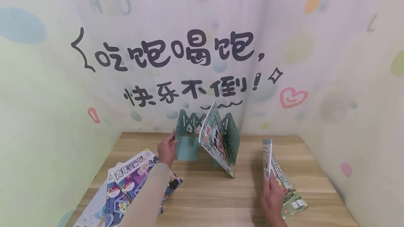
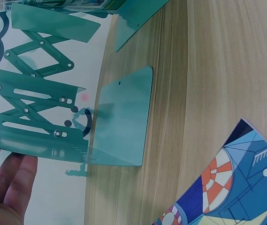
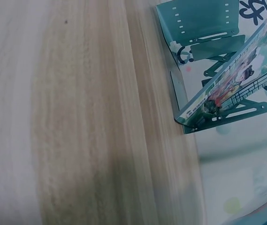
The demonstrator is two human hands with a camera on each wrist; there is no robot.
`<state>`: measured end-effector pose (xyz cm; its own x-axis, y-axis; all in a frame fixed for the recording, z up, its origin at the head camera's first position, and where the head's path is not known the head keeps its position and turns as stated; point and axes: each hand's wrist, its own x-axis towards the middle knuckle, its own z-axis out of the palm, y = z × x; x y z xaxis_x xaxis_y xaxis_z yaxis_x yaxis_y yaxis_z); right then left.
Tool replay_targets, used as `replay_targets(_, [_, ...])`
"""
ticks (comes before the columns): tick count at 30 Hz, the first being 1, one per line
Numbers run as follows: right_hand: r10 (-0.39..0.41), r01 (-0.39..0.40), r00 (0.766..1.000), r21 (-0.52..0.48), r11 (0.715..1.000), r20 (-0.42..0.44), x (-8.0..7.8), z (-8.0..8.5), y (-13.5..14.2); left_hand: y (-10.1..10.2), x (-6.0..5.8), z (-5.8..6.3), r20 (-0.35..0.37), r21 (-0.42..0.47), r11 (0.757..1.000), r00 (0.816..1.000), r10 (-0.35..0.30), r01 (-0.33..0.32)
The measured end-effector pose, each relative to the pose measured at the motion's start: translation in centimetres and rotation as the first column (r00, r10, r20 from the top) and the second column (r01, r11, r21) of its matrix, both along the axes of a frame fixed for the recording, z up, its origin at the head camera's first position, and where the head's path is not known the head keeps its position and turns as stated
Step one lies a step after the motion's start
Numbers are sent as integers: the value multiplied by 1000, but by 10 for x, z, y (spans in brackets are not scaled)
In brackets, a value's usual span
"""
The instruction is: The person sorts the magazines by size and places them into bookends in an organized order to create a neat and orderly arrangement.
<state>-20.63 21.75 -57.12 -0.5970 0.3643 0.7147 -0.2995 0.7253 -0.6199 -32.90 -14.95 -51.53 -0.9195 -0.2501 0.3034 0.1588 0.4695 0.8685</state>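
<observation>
A teal expandable bookend (image 1: 187,149) with crossed slats stands at the back of the table. My left hand (image 1: 167,149) holds its left upright panel, thumb on one side and fingers (image 2: 23,180) on the other. Inside the bookend a green-covered magazine (image 1: 216,139) leans at a tilt near the right panel (image 3: 201,21). Off to the right, my right hand (image 1: 273,197) grips a magazine (image 1: 267,155) standing on edge, its spine side toward me. Another magazine (image 1: 291,199) with a green cover slants beside it, partly hidden. The right wrist view does not show the right hand's fingers.
Several blue and purple magazines (image 1: 132,185) lie fanned out at the table's left, partly covered by the left forearm. A printed curtain (image 1: 202,9) hangs close behind the wooden table (image 1: 202,202), and pale walls flank it.
</observation>
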Motion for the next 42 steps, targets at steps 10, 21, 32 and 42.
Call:
replay_targets(10, [5,-2,992,20,1000,-125,5,8,-11,-2,-4,-5,-51,-27,1000,999,5,-6])
replay_targets(21, [17,-20,985,-15,1000,-173,8,17,-18,0,-3,-3,-45,-21,1000,999,-7,6])
replay_targets(32, [53,-61,975,-27,998,-216,8,13,-19,0,-1,-3,-13,-20,1000,1000,-5,5])
replay_targets(42, [73,-85,970,-42,996,-231,10,17,-22,0,0,-3,-19,-21,1000,1000,-2,1])
